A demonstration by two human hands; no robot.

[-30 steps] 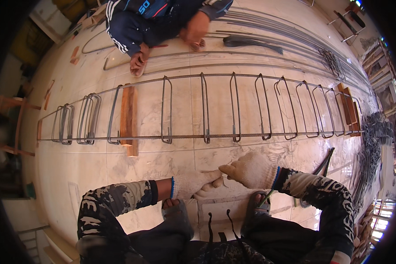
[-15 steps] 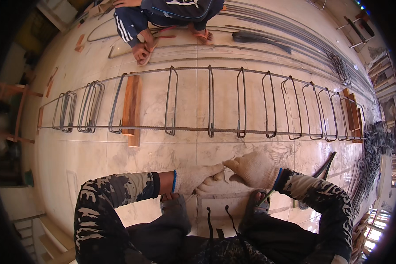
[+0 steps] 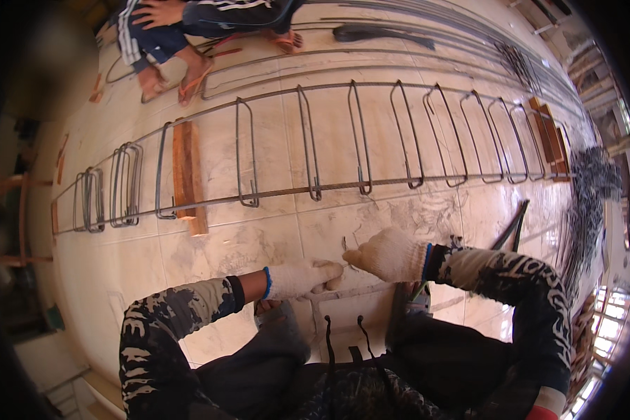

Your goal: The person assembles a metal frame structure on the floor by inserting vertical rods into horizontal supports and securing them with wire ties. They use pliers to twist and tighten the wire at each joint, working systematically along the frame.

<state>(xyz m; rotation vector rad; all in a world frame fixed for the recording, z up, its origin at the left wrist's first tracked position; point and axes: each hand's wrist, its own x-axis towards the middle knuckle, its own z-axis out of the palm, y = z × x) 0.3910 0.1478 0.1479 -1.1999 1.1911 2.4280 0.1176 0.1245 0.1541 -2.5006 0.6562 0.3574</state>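
Both my hands wear off-white knit gloves with blue cuffs, low over the floor between my knees. My right hand [image 3: 390,255] is closed, thumb and fingertips pinching a short thin piece [image 3: 344,243] that looks like wire. Just left of it and a little lower, my left hand [image 3: 302,279] has its fingers curled together; whatever they hold is hidden. Ahead of both hands lies a rebar frame: a near long bar [image 3: 280,190] and a far long bar [image 3: 273,93], with several rectangular stirrups [image 3: 309,143] hung along them. Neither hand touches the frame.
Wooden blocks [image 3: 187,171] [image 3: 549,140] prop the frame near both ends. A co-worker's sandalled foot [image 3: 194,78] stands beyond it at the far left. Loose long bars [image 3: 427,17] lie behind. A stirrup heap [image 3: 595,175] lies right; a dark tool [image 3: 514,227] sits near my right arm.
My hands have moved slightly apart; the right now points out a thin piece. The view has tilted and shifted, so the frame slants. The co-worker has brought a hand up from the foot to the knee.
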